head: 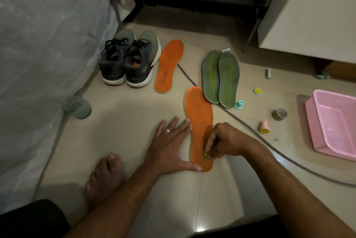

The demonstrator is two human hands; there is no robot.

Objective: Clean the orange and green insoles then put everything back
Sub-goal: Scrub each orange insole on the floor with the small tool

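Orange insole (200, 122) lies between the hands: the left hand (171, 147) rests flat, fingers spread along its edge. The right hand (223, 141) pinches a small green object (205, 155) against its heel end.

The pale glossy tiled floor (125, 114) carries everything. Toward its far left side stands a pair of grey-green lace-up sneakers (128, 60), with a flat orange foam insole (169, 65) just beside them. A second orange foam insole (200, 128) lies nearer the middle. Two green foam insoles (220, 76) lie side by side, touching, farther right. A grey cable (250, 128) runs diagonally across the tiles. A clear glass tumbler (77, 106) stands at the left edge, a pink plastic basket (317, 122) at the right edge.
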